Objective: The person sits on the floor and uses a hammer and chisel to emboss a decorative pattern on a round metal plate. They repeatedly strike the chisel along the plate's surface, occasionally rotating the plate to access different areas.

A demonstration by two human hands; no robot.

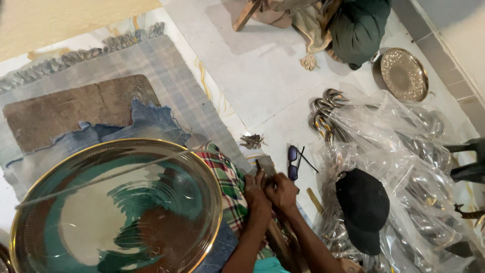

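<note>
- A pale tiled floor (pixel 262 76) carries everything; a grey woven mat (pixel 166 76) with a fringed edge lies over its left part.
- A large polished round brass tray (pixel 30 212) with a gold rim fills the lower left, its mirror face showing green and brown reflections; a thin rod (pixel 101 178) lies across it.
- Clear plastic bags (pixel 404 151) of shiny metal pieces spread over the right side, with a black cap (pixel 364 207) resting on them.
- A brown board (pixel 60 114) and torn blue denim cloth (pixel 146 119) lie on the mat above the tray.
- A checked cloth (pixel 230 184) sits just right of the tray.
- A smaller engraved brass plate (pixel 404 75) lies at upper right.
- Both hands meet at bottom centre: the left hand (pixel 256 194) and right hand (pixel 282 192) touch, fingers curled, each grip closed on a small dark metal tool (pixel 263 166) that points up from between them, beside the checked cloth.
- Dark sunglasses (pixel 293 162) lie on the floor just right of the hands.
</note>
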